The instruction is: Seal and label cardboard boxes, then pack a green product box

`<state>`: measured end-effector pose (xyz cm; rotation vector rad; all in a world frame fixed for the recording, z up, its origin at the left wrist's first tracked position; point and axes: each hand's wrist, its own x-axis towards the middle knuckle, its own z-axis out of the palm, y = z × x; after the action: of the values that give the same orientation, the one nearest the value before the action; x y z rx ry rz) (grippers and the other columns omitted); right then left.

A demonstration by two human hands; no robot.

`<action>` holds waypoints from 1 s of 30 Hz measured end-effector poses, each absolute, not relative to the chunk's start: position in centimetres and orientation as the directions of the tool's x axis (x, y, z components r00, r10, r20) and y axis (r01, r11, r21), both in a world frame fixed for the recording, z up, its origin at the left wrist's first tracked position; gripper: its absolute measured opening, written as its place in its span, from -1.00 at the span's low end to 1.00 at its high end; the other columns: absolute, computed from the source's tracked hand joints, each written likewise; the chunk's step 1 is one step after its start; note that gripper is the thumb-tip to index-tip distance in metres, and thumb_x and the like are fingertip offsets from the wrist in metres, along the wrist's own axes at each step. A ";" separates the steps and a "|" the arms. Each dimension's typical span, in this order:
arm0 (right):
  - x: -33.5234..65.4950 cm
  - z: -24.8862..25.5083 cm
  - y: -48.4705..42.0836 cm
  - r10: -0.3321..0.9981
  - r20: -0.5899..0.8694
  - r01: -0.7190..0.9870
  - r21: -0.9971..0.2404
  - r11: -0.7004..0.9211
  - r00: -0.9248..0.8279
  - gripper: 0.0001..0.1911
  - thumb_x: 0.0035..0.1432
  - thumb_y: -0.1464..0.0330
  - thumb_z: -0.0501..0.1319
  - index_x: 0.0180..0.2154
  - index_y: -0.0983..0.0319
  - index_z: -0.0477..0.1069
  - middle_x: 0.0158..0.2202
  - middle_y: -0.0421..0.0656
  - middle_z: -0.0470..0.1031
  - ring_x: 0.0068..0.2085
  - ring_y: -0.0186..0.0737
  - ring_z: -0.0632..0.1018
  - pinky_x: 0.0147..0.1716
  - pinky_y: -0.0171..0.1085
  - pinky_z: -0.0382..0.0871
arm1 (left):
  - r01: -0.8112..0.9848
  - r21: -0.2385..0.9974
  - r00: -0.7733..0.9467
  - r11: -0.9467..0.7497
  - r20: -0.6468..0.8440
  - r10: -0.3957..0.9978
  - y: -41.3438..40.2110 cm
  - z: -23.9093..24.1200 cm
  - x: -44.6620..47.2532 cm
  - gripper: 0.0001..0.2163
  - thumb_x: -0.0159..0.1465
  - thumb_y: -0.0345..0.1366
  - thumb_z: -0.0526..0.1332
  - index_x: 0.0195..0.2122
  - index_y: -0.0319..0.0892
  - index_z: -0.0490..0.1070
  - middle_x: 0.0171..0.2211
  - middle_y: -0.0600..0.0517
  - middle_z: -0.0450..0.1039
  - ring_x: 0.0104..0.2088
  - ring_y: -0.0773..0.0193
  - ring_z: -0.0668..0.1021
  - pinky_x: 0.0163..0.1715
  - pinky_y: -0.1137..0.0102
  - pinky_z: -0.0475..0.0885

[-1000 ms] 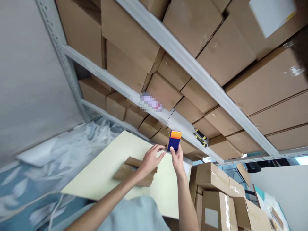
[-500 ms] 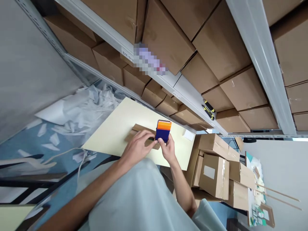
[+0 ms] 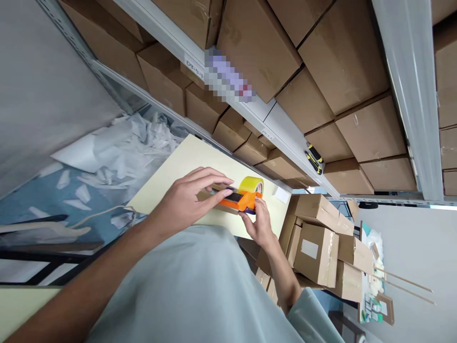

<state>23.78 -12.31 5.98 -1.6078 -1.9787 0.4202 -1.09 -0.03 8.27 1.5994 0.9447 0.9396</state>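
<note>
My right hand (image 3: pixel 262 222) is closed on an orange tape dispenser (image 3: pixel 246 202) with a dark blue part at its underside. A yellow tape roll (image 3: pixel 251 183) sits at its far side, its pale core turned to the right. My left hand (image 3: pixel 194 193) curves over a small brown cardboard box (image 3: pixel 204 194), thumb on the near side and fingers across the far side. The box is mostly hidden by that hand. A dark strip lies between the left fingertips and the dispenser's orange part, which is close against the box.
Beneath my hands is a pale yellow board (image 3: pixel 185 157). Stacked cartons (image 3: pixel 317 252) stand to the right, and shelves of boxes rise ahead. Two yellow-black utility knives (image 3: pixel 314 158) rest on the shelf ledge. Crumpled white wrapping (image 3: pixel 124 147) covers the floor at left.
The tape dispenser has turned from upright to lying low against the box, bringing the yellow roll into view. My left hand has shifted over the box.
</note>
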 end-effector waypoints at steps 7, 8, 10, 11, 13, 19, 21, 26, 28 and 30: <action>24.8 6.6 -13.6 0.983 0.104 0.814 -0.552 0.181 -0.149 -0.65 0.50 0.16 0.34 0.20 0.14 0.50 0.05 0.11 0.67 0.14 0.18 0.67 0.24 0.19 0.57 | 0.149 0.956 0.429 -0.252 0.167 0.888 -0.7 7.7 -1.4 -0.70 0.48 0.03 0.22 -0.18 0.06 0.69 -0.15 -0.03 0.64 -0.02 0.01 0.66 0.15 0.10 0.66; 24.9 6.5 -13.9 0.985 0.084 0.815 -0.554 0.170 -0.149 -0.64 0.50 0.14 0.34 0.20 0.14 0.50 0.05 0.11 0.68 0.14 0.17 0.67 0.24 0.18 0.58 | 0.161 0.955 0.433 -0.249 0.158 0.888 -1.1 7.4 -1.4 -0.71 0.49 0.02 0.21 -0.17 0.06 0.68 -0.12 -0.04 0.64 -0.03 0.02 0.66 0.13 0.13 0.66; 25.0 6.3 -14.5 0.986 0.040 0.813 -0.561 0.155 -0.160 -0.64 0.52 0.11 0.32 0.20 0.15 0.51 0.06 0.11 0.68 0.14 0.17 0.67 0.23 0.17 0.59 | 0.189 0.956 0.432 -0.223 0.123 0.894 -2.3 6.6 -1.3 -0.73 0.50 0.00 0.19 -0.16 0.06 0.66 -0.10 -0.03 0.62 -0.08 0.06 0.66 0.05 0.20 0.67; 25.0 6.2 -14.9 0.985 0.017 0.810 -0.567 0.151 -0.172 -0.64 0.54 0.10 0.29 0.20 0.15 0.51 0.05 0.11 0.69 0.13 0.17 0.67 0.22 0.17 0.59 | 0.207 0.958 0.430 -0.198 0.093 0.898 -3.0 6.1 -1.3 -0.73 0.50 -0.01 0.18 -0.16 0.05 0.64 -0.11 -0.02 0.62 -0.13 0.09 0.66 0.01 0.23 0.66; 24.9 6.2 -15.5 0.978 -0.033 0.803 -0.577 0.149 -0.205 -0.64 0.57 0.08 0.25 0.18 0.16 0.52 0.01 0.09 0.69 0.10 0.15 0.68 0.20 0.14 0.60 | 0.248 0.960 0.423 -0.128 0.012 0.906 -4.4 4.9 -1.2 -0.73 0.52 -0.02 0.16 -0.17 0.02 0.60 -0.18 0.01 0.62 -0.21 0.13 0.64 -0.07 0.28 0.64; 26.3 8.1 -16.2 0.906 -0.333 0.825 -0.565 0.029 -0.261 -0.65 0.57 0.00 0.22 -0.01 0.13 0.55 -0.22 -0.06 0.65 -0.19 0.00 0.65 -0.12 -0.10 0.58 | 0.365 0.917 0.252 0.161 -0.264 0.931 -6.3 0.5 -3.5 -0.66 0.42 0.08 0.18 -0.17 -0.05 0.59 -0.43 0.09 0.49 -0.44 0.21 0.49 -0.37 0.33 0.44; 27.3 9.1 -15.4 0.851 -0.478 0.835 -0.542 -0.092 -0.217 -0.67 0.54 0.01 0.25 -0.05 0.12 0.54 -0.30 -0.15 0.62 -0.31 -0.08 0.59 -0.25 -0.19 0.49 | 0.398 0.874 0.141 0.278 -0.357 0.923 -5.5 -1.0 -4.9 -0.60 0.37 0.13 0.18 -0.12 -0.07 0.60 -0.53 0.13 0.36 -0.50 0.21 0.42 -0.43 0.34 0.35; 27.6 9.6 -11.0 0.723 -0.677 0.847 -0.458 -0.271 -0.135 -0.75 0.33 0.13 0.34 -0.14 0.17 0.52 -0.35 -0.25 0.56 -0.38 -0.21 0.50 -0.35 -0.27 0.30 | 0.336 0.857 0.180 0.390 -0.465 0.867 -2.1 -4.4 -6.8 -0.53 0.21 0.16 0.21 -0.16 -0.12 0.63 -0.36 0.02 0.60 -0.35 0.16 0.54 -0.28 0.32 0.45; 27.0 9.1 -8.9 0.731 -0.677 0.858 -0.424 -0.291 -0.086 -0.77 0.24 0.17 0.34 -0.19 0.18 0.50 -0.36 -0.25 0.55 -0.37 -0.22 0.49 -0.35 -0.27 0.28 | 0.287 0.860 0.170 0.422 -0.479 0.861 -0.9 -5.4 -7.0 -0.52 0.18 0.13 0.21 -0.14 -0.15 0.64 -0.26 -0.03 0.66 -0.29 0.15 0.57 -0.20 0.31 0.50; 26.5 8.4 -7.0 0.726 -0.683 0.848 -0.427 -0.314 -0.075 -0.76 0.19 0.15 0.33 -0.22 0.18 0.49 -0.36 -0.24 0.54 -0.37 -0.23 0.49 -0.37 -0.28 0.29 | 0.269 0.855 0.156 0.443 -0.493 0.856 -0.1 -6.3 -7.3 -0.51 0.19 0.12 0.22 -0.11 -0.17 0.65 -0.24 -0.04 0.67 -0.30 0.17 0.56 -0.19 0.31 0.52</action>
<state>26.52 -6.98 8.38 -2.2229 -1.9104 1.4669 -7.30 -0.07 -6.35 1.0836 1.3954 0.5674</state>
